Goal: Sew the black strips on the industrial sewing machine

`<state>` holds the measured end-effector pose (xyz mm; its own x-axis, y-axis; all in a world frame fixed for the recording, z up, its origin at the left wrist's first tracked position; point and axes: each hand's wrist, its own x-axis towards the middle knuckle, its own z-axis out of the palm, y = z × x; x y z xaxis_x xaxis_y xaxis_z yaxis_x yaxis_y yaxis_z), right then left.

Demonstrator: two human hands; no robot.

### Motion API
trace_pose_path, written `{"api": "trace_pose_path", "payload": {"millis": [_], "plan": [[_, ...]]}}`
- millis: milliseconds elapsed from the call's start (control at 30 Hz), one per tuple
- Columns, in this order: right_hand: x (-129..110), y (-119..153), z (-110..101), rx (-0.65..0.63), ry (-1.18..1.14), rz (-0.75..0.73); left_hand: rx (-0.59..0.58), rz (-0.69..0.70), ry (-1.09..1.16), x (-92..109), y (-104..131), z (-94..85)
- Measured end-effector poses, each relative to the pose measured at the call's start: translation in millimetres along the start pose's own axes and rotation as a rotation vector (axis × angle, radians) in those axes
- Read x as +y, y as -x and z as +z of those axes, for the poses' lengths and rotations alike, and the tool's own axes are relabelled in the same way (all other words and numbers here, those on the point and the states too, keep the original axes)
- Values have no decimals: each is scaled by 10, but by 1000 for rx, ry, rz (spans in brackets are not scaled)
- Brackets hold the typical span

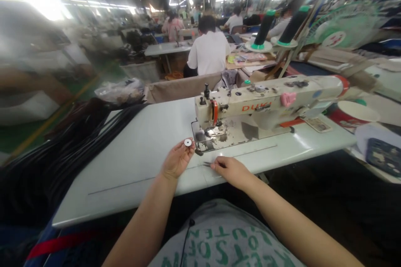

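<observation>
My left hand pinches a bobbin just off the machine bed's left corner. Right hand lies on snips near the table front edge, fingers curled. Table's bare to my left up to the black cords.

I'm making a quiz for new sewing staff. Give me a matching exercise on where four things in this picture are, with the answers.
Things:
1. small round bobbin
2. small metal snips
3. sewing machine
4. pile of black cords

Places:
A. hanging over the table's left edge
B. at the right hand's fingertips, on the table
C. at the left hand's fingertips
D. standing on the table beyond both hands

Pairs: 1-C, 2-B, 3-D, 4-A
</observation>
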<state>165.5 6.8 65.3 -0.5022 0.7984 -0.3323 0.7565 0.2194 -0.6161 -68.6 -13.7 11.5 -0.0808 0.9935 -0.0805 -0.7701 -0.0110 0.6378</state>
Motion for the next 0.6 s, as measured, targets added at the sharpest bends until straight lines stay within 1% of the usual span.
{"api": "trace_pose_path", "payload": {"millis": [200, 300, 400, 467, 600], "plan": [[-156, 30, 1, -22, 163, 15, -25, -11, -5, 2, 30, 16], [-241, 7, 46, -30, 198, -13, -29, -13, 1, 1, 22, 28], [-265, -21, 110, -14, 213, -49, -2, 4, 12, 11, 16, 43], [-225, -31, 149, 15, 166, -71, 27, 26, 31, 25, 16, 46], [-63, -22, 203, 86, -52, -147, 65, 57, 111, 50, 36, 46]]}}
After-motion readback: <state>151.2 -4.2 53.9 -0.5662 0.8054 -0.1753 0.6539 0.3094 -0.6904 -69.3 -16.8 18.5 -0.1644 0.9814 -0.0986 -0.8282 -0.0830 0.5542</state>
